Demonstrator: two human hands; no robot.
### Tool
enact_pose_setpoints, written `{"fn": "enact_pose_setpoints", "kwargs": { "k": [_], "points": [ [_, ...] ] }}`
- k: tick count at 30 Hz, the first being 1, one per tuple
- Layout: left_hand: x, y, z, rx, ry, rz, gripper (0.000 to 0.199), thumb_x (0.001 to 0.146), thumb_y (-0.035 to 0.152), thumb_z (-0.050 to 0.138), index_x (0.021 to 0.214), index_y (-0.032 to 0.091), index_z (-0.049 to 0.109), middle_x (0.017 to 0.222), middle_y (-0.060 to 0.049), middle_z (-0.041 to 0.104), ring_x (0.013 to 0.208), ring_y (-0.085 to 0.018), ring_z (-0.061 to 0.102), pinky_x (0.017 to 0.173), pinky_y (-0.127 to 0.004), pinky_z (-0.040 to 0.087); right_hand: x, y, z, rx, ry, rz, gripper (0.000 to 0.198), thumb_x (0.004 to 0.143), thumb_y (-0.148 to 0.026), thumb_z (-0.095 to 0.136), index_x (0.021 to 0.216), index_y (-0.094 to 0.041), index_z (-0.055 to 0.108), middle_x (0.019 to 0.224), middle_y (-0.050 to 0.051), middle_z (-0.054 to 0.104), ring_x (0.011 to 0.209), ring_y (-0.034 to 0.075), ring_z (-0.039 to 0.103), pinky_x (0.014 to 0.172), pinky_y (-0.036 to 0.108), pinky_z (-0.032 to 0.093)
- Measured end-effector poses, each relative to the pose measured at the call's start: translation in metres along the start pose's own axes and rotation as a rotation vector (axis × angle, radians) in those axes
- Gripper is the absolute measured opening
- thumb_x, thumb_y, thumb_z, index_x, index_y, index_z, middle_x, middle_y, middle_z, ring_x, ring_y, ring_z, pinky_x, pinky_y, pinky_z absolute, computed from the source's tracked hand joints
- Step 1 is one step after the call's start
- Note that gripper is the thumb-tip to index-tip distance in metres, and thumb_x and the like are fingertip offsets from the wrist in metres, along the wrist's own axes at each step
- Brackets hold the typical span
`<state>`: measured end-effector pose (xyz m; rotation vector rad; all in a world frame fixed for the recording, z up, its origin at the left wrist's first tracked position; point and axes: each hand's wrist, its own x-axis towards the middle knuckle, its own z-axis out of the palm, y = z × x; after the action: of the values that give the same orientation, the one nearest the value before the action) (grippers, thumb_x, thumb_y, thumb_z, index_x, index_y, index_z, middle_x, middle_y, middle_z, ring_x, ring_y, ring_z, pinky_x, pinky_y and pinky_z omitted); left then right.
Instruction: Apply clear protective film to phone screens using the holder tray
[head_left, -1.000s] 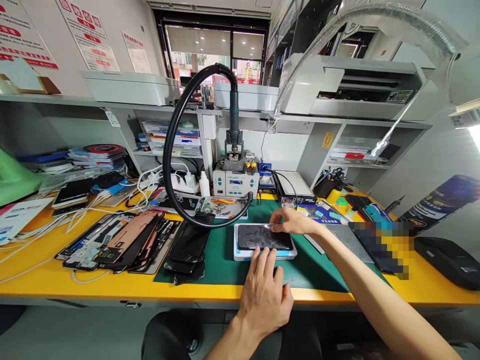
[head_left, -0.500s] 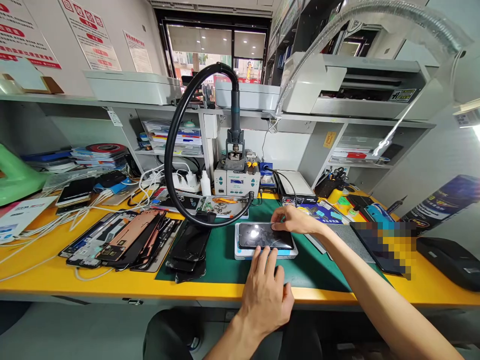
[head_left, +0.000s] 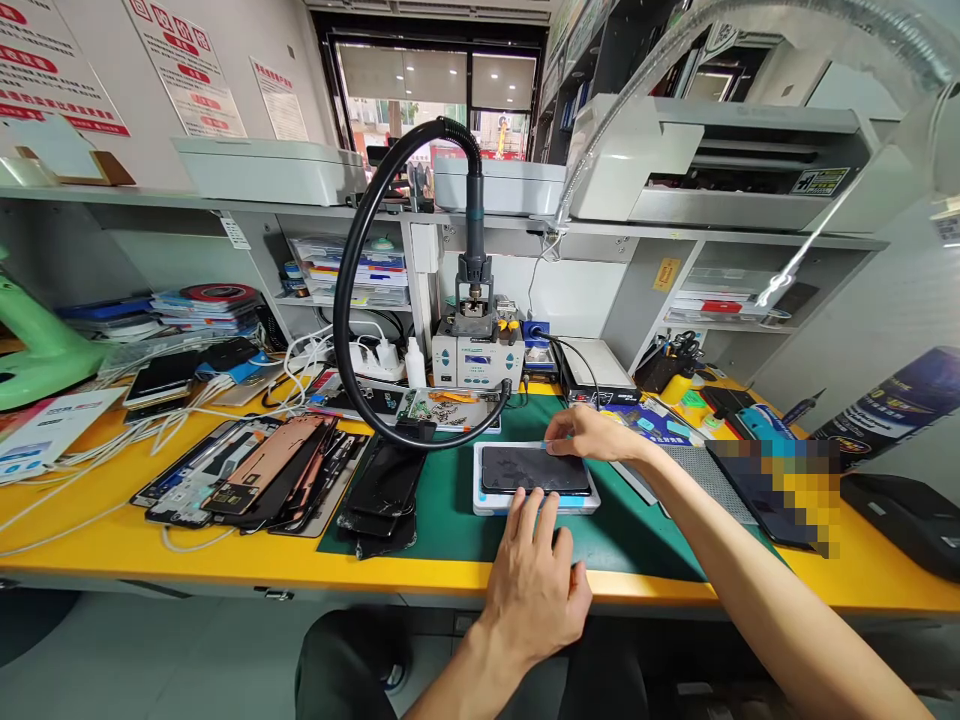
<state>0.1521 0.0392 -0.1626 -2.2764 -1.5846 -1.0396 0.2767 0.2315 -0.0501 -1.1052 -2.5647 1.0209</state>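
A dark smartphone (head_left: 525,472) lies screen up on a white-and-blue flat pad (head_left: 478,497). My left hand (head_left: 534,575) comes from the front with its fingers stretched out; the fingertips rest on the phone's near edge. Over the phone's far right edge, my right hand (head_left: 589,432) has thumb and fingers pressed together in a pinch. A small pale bit shows at those fingertips, too small to name. The pad rests on a green mat (head_left: 450,530).
Left of the pad lie stacked black phones (head_left: 382,490) and phone parts (head_left: 255,480). Behind stands a hot-air station (head_left: 478,360) with a looping black hose (head_left: 345,290). A metal mesh plate (head_left: 690,480) and dark panel (head_left: 757,495) lie to the right.
The view has shifted slightly, moving the scene a little to the right. Bright glare on the phone's screen is gone. Both hands keep nearly the same positions on the phone.
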Motion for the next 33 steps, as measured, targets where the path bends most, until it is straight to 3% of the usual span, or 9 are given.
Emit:
{"fn": "enact_pose_setpoints", "kwargs": {
  "k": [10, 22, 26, 28, 30, 33],
  "points": [
    [0.001, -0.002, 0.001, 0.001, -0.001, 0.001, 0.031, 0.09, 0.036, 0.057, 0.106, 0.013, 0.069, 0.143, -0.017, 0.058, 0.14, -0.036, 0.047, 0.123, -0.056, 0.037, -0.001, -0.003, -0.001, 0.151, -0.031, 0.013, 0.018, 0.074, -0.032, 0.068, 0.084, -0.017, 0.071, 0.079, 0.003, 0.072, 0.073, 0.02, 0.063, 0.064, 0.029, 0.045],
    [0.0, 0.002, -0.003, -0.052, 0.013, -0.009, 0.026, 0.089, 0.031, 0.058, 0.106, 0.014, 0.067, 0.14, -0.019, 0.058, 0.138, -0.036, 0.047, 0.121, -0.061, 0.038, -0.013, -0.014, -0.007, 0.389, -0.024, -0.007, 0.019, 0.073, -0.033, 0.074, 0.083, -0.017, 0.07, 0.084, 0.005, 0.075, 0.082, 0.023, 0.068, 0.078, 0.032, 0.05],
    [0.0, -0.001, -0.015, -0.122, 0.137, 0.012, 0.015, 0.088, 0.026, 0.059, 0.099, 0.018, 0.066, 0.122, -0.015, 0.066, 0.131, -0.033, 0.053, 0.123, -0.062, 0.035, -0.033, -0.023, -0.014, 0.459, 0.104, -0.019, 0.02, 0.079, -0.037, 0.073, 0.085, -0.018, 0.069, 0.085, 0.006, 0.073, 0.086, 0.023, 0.067, 0.083, 0.033, 0.05],
    [0.008, -0.01, -0.031, -0.157, 0.12, 0.002, 0.014, 0.09, 0.022, 0.056, 0.1, 0.019, 0.066, 0.113, -0.011, 0.069, 0.123, -0.028, 0.059, 0.124, -0.059, 0.033, -0.048, -0.021, -0.014, 0.56, 0.235, -0.019, 0.021, 0.082, -0.039, 0.073, 0.085, -0.019, 0.068, 0.086, 0.006, 0.071, 0.085, 0.022, 0.065, 0.083, 0.033, 0.051],
    [0.025, -0.024, -0.05, -0.163, 0.003, -0.033, 0.02, 0.094, 0.018, 0.051, 0.108, 0.019, 0.065, 0.108, -0.008, 0.071, 0.113, -0.023, 0.062, 0.122, -0.052, 0.037, -0.064, -0.015, -0.012, 0.757, 0.385, -0.006, 0.023, 0.082, -0.04, 0.078, 0.084, -0.019, 0.069, 0.086, 0.005, 0.069, 0.082, 0.02, 0.064, 0.081, 0.032, 0.053],
    [0.057, -0.051, -0.069, -0.125, -0.225, -0.079, 0.034, 0.094, 0.027, 0.056, 0.125, 0.016, 0.061, 0.123, -0.011, 0.068, 0.12, -0.025, 0.058, 0.112, -0.046, 0.047, -0.088, -0.004, -0.004, 1.053, 0.52, 0.028, 0.024, 0.076, -0.037, 0.086, 0.083, -0.019, 0.071, 0.082, 0.003, 0.067, 0.077, 0.018, 0.065, 0.078, 0.031, 0.055]
  ]
}}
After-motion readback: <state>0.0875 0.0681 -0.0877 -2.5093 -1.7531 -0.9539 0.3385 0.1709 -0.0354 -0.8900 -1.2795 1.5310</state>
